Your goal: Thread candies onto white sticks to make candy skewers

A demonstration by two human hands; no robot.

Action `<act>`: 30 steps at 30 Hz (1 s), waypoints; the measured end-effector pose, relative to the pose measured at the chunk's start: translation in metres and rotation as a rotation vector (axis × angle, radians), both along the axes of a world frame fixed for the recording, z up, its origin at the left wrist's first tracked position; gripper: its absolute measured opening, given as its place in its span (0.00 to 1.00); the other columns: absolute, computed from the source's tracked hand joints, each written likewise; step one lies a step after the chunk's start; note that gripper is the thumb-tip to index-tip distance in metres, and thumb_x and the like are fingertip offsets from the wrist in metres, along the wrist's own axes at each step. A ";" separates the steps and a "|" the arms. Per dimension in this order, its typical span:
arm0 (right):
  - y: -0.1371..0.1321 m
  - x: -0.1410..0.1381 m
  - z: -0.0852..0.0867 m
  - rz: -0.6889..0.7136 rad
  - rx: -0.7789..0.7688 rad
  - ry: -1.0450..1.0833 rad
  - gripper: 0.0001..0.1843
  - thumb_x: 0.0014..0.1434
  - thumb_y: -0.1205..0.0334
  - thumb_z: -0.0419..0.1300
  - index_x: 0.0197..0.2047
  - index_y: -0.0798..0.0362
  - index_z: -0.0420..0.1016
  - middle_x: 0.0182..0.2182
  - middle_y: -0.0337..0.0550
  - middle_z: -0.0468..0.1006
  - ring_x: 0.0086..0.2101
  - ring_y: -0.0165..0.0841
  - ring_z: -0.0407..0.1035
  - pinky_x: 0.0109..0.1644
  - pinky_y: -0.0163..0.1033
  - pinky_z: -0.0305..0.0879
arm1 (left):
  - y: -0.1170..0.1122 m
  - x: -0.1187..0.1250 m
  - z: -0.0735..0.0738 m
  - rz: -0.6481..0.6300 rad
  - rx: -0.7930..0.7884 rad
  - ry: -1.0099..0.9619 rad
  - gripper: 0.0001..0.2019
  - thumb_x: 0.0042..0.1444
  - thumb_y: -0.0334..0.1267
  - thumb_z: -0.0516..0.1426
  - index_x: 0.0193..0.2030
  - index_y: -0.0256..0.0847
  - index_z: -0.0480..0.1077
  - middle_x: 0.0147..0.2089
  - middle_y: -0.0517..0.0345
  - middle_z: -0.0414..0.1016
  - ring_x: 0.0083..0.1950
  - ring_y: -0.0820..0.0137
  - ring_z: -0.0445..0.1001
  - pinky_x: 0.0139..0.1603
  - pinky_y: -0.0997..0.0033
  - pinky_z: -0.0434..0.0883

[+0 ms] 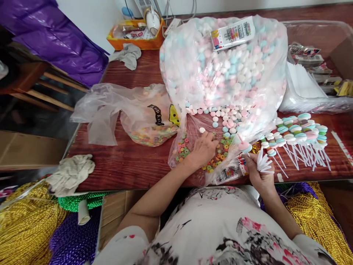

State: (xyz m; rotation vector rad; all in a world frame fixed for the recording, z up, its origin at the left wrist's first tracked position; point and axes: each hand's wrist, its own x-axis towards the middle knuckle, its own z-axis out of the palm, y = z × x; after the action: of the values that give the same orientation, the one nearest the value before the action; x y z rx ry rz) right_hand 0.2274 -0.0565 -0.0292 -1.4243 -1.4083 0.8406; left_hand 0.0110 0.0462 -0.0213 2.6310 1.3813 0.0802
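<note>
My left hand (205, 147) reaches down into the mouth of a clear plastic bag, its fingers curled among small coloured candy rings (220, 156). Whatever may be between its fingertips is hidden. A white round marshmallow (202, 130) lies just beyond these fingers. My right hand (260, 176) is closed around a bundle of white sticks (264, 162). At its fingertips are a pink and a blue marshmallow (245, 145), apparently on a stick. Beyond my hands bulges a big clear bag of pink, blue and white marshmallows (226, 73), some spilling toward the rings.
Finished-looking marshmallow skewers (300, 130) lie stacked at right. A clear plastic tub (317, 29) with packets stands behind them. Left are a knotted candy bag (149, 125), a cloth (73, 173) and an orange box (135, 44). Shiny bead strands (30, 221) hang below the table.
</note>
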 end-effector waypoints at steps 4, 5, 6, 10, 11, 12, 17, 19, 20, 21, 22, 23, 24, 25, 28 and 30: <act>-0.004 0.008 -0.004 0.024 0.006 -0.047 0.16 0.69 0.60 0.58 0.28 0.52 0.69 0.20 0.32 0.62 0.23 0.28 0.55 0.28 0.36 0.52 | -0.020 0.001 -0.001 -0.100 0.054 -0.002 0.13 0.65 0.28 0.52 0.48 0.37 0.77 0.51 0.42 0.76 0.52 0.54 0.70 0.48 0.54 0.72; -0.004 0.008 -0.005 0.034 0.013 -0.057 0.14 0.69 0.61 0.58 0.30 0.52 0.71 0.21 0.33 0.62 0.23 0.28 0.56 0.28 0.36 0.53 | -0.025 0.000 -0.002 -0.101 0.056 -0.025 0.13 0.66 0.29 0.52 0.50 0.37 0.77 0.52 0.41 0.76 0.53 0.54 0.70 0.49 0.54 0.72; -0.004 0.008 -0.006 0.050 0.023 -0.068 0.13 0.69 0.62 0.57 0.31 0.52 0.72 0.21 0.33 0.62 0.24 0.28 0.56 0.28 0.36 0.54 | -0.029 -0.002 -0.003 -0.095 0.055 -0.060 0.13 0.66 0.30 0.52 0.50 0.37 0.76 0.53 0.41 0.75 0.53 0.54 0.69 0.50 0.53 0.72; -0.003 0.003 -0.007 0.102 0.085 -0.134 0.10 0.68 0.67 0.56 0.36 0.52 0.76 0.22 0.33 0.65 0.23 0.28 0.58 0.29 0.35 0.57 | -0.029 -0.023 -0.009 0.019 0.059 -0.386 0.10 0.66 0.31 0.54 0.43 0.40 0.77 0.49 0.46 0.80 0.51 0.59 0.72 0.54 0.56 0.72; -0.003 0.003 -0.007 0.106 0.099 -0.147 0.09 0.67 0.68 0.56 0.37 0.52 0.76 0.22 0.33 0.65 0.23 0.28 0.58 0.28 0.35 0.58 | -0.025 -0.031 -0.010 0.088 0.050 -0.494 0.09 0.66 0.33 0.54 0.42 0.40 0.78 0.46 0.48 0.81 0.48 0.61 0.74 0.53 0.58 0.72; -0.002 0.003 -0.007 0.109 0.108 -0.158 0.09 0.67 0.69 0.56 0.37 0.52 0.76 0.22 0.33 0.66 0.22 0.28 0.59 0.28 0.35 0.58 | -0.021 -0.040 -0.010 0.170 0.032 -0.592 0.09 0.66 0.35 0.55 0.41 0.40 0.78 0.43 0.50 0.82 0.45 0.63 0.75 0.50 0.61 0.73; 0.002 0.001 -0.003 0.145 0.182 -0.137 0.08 0.64 0.72 0.56 0.38 0.52 0.76 0.25 0.36 0.71 0.25 0.30 0.64 0.31 0.35 0.63 | 0.000 -0.072 -0.004 0.396 -0.089 -0.692 0.09 0.62 0.38 0.57 0.37 0.39 0.79 0.36 0.55 0.82 0.37 0.67 0.77 0.41 0.67 0.73; 0.002 -0.003 -0.002 0.174 0.217 -0.133 0.09 0.63 0.73 0.56 0.40 0.52 0.76 0.27 0.37 0.74 0.26 0.31 0.68 0.33 0.36 0.65 | 0.003 -0.078 0.001 0.343 -0.167 -0.514 0.10 0.60 0.35 0.56 0.33 0.39 0.80 0.34 0.55 0.82 0.35 0.66 0.76 0.41 0.66 0.72; 0.001 -0.004 -0.001 0.187 0.224 -0.136 0.10 0.62 0.73 0.56 0.40 0.51 0.76 0.27 0.38 0.74 0.26 0.31 0.68 0.33 0.36 0.66 | 0.003 -0.080 0.005 0.311 -0.205 -0.401 0.11 0.60 0.34 0.56 0.31 0.39 0.80 0.33 0.55 0.81 0.35 0.66 0.76 0.40 0.66 0.71; 0.000 -0.006 -0.001 0.200 0.221 -0.142 0.10 0.62 0.74 0.56 0.38 0.51 0.75 0.27 0.37 0.74 0.26 0.31 0.69 0.33 0.36 0.66 | 0.003 -0.081 0.008 0.287 -0.229 -0.293 0.12 0.60 0.34 0.56 0.30 0.40 0.80 0.32 0.54 0.81 0.35 0.65 0.75 0.41 0.65 0.71; 0.000 -0.006 -0.001 0.210 0.211 -0.147 0.10 0.61 0.75 0.55 0.37 0.50 0.74 0.26 0.37 0.73 0.26 0.31 0.69 0.33 0.36 0.66 | 0.003 -0.081 0.012 0.274 -0.229 -0.204 0.13 0.61 0.35 0.55 0.30 0.40 0.80 0.32 0.52 0.81 0.35 0.63 0.75 0.41 0.63 0.71; -0.001 -0.007 -0.001 0.217 0.200 -0.149 0.11 0.61 0.75 0.55 0.35 0.50 0.72 0.25 0.36 0.72 0.25 0.31 0.68 0.33 0.36 0.66 | 0.003 -0.080 0.015 0.273 -0.204 -0.141 0.14 0.63 0.37 0.55 0.32 0.40 0.81 0.33 0.51 0.81 0.37 0.61 0.75 0.43 0.61 0.72; -0.001 -0.007 0.000 0.220 0.187 -0.151 0.11 0.60 0.76 0.55 0.34 0.50 0.71 0.24 0.35 0.70 0.25 0.31 0.68 0.33 0.36 0.66 | 0.002 -0.078 0.017 0.276 -0.164 -0.103 0.14 0.64 0.40 0.55 0.35 0.40 0.82 0.35 0.49 0.81 0.39 0.60 0.76 0.45 0.59 0.72; -0.001 -0.007 0.000 0.221 0.175 -0.155 0.12 0.60 0.76 0.54 0.32 0.49 0.69 0.23 0.35 0.69 0.25 0.31 0.68 0.33 0.36 0.66 | 0.001 -0.075 0.017 0.275 -0.122 -0.081 0.14 0.65 0.41 0.55 0.38 0.40 0.82 0.37 0.48 0.81 0.41 0.58 0.76 0.46 0.58 0.72; 0.000 -0.008 0.004 0.225 0.181 -0.174 0.12 0.59 0.76 0.53 0.31 0.49 0.68 0.22 0.34 0.67 0.24 0.31 0.67 0.32 0.36 0.65 | -0.001 -0.063 0.013 0.230 -0.058 -0.037 0.10 0.62 0.36 0.57 0.39 0.39 0.81 0.40 0.46 0.80 0.45 0.56 0.76 0.47 0.58 0.72; 0.002 -0.008 0.006 0.231 0.213 -0.190 0.11 0.59 0.75 0.53 0.32 0.49 0.68 0.21 0.34 0.67 0.24 0.31 0.67 0.31 0.35 0.64 | -0.001 -0.058 0.007 0.203 -0.049 -0.013 0.08 0.60 0.32 0.58 0.36 0.39 0.80 0.39 0.46 0.79 0.46 0.56 0.76 0.47 0.58 0.72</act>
State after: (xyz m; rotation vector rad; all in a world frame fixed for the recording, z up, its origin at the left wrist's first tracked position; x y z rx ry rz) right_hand 0.2190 -0.0547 -0.0228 -1.2189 -1.7769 0.6857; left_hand -0.0467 0.0451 -0.0146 2.4388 1.6208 0.0876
